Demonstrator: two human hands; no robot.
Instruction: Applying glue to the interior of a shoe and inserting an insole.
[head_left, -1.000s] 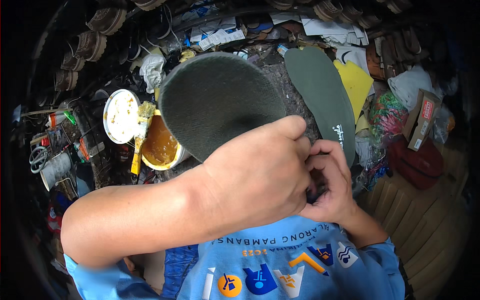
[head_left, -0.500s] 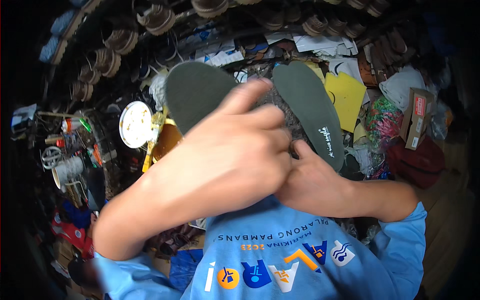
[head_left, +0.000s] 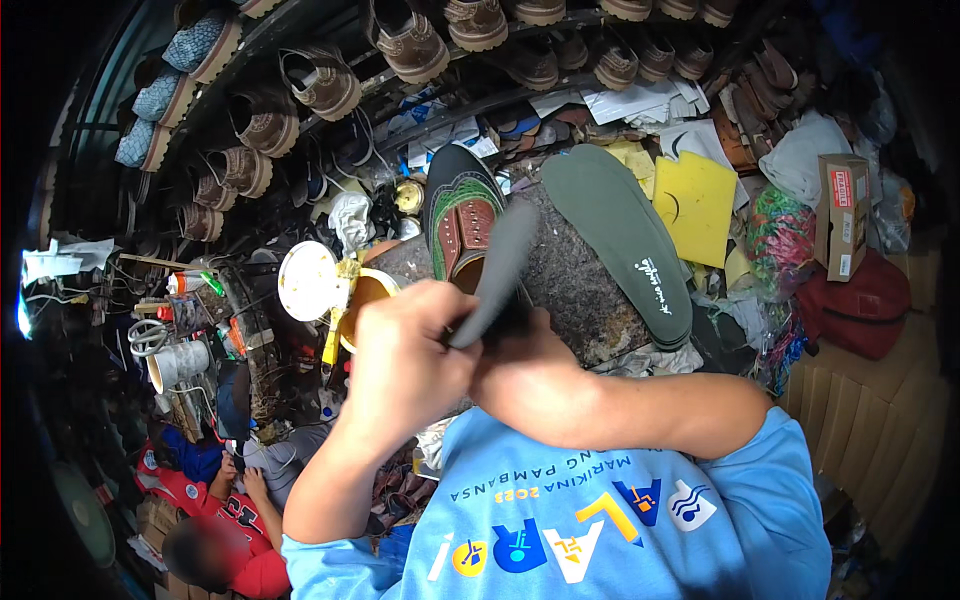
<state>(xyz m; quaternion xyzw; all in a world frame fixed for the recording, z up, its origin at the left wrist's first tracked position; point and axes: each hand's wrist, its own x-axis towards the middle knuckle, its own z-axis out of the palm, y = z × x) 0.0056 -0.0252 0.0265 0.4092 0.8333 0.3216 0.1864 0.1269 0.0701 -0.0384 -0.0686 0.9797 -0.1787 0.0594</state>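
Dim wkshp, dark shelves [head_left: 300,28] at back, ribbed cardbd [head_left: 850,430] lower R.

The left hand [head_left: 412,345] curls just beside the partly hidden right hand [head_left: 530,378]; the left forearm [head_left: 340,460] slants steeply upward, the right forearm [head_left: 665,408] lies nearly level, and the 2 are bare.

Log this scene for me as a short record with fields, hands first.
Left grip: holds an insole, edge-on to the camera
Right grip: by the shoe, hold unclear
Shoe colours: brown, green, black
Second insole: lying right of the shoe
Left of shoe: tub, brush, lid
Background: person in red, lower left
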